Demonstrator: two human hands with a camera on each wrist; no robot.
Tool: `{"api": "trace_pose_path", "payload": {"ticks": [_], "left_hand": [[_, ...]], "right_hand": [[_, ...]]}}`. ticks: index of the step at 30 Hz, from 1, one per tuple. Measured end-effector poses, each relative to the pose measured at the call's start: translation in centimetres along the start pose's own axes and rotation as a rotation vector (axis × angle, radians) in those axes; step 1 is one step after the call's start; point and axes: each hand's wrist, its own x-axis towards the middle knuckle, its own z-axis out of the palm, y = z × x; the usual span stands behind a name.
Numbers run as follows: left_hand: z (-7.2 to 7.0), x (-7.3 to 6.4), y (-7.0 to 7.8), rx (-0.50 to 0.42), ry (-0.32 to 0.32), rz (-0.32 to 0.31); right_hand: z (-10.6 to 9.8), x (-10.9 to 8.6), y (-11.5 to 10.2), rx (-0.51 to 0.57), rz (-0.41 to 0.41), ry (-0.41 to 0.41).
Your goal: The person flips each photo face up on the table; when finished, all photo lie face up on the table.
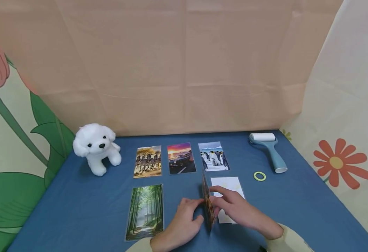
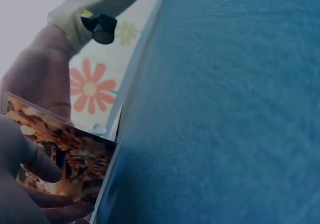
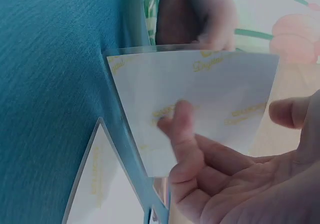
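A photo card [image 1: 208, 204] stands on its edge between the two hands. Its brown and orange picture side [image 2: 70, 149] faces my left hand [image 1: 184, 222], whose fingers lie against it. On the white printed back [image 3: 200, 94] are the fingers of my right hand [image 1: 234, 208]; its thumb stands apart, beyond the card's edge, in the right wrist view. Just right of it a white card [image 1: 229, 187] lies picture down, partly hidden by the right hand. A bamboo forest card [image 1: 146, 210] lies picture up left of the left hand.
Along the back lie a zebra card [image 1: 147, 161], a sunset car card [image 1: 181, 159] and a penguin card [image 1: 214, 157]. A white plush dog [image 1: 97, 148] stands at the left. At the right are a lint roller [image 1: 270, 150] and a yellow-green ring [image 1: 259, 173].
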Motion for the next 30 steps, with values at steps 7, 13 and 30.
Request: {"api": "trace_pose_path", "payload": {"ticks": [7,13,30], "left_hand": [[-0.1,-0.4,-0.1,0.047,-0.008,0.032],[-0.7,-0.8,-0.1,-0.021,-0.011,-0.019],[-3.2,-1.7,-0.3,0.006,0.05,-0.138]], "right_hand": [[-0.3,-0.8,-0.3,0.054,-0.053,0.08],[-0.3,-1.2,-0.7,0.058,-0.064,0.216],[1.3,-0.6,-0.2,0.034,-0.038,0.402]]}}
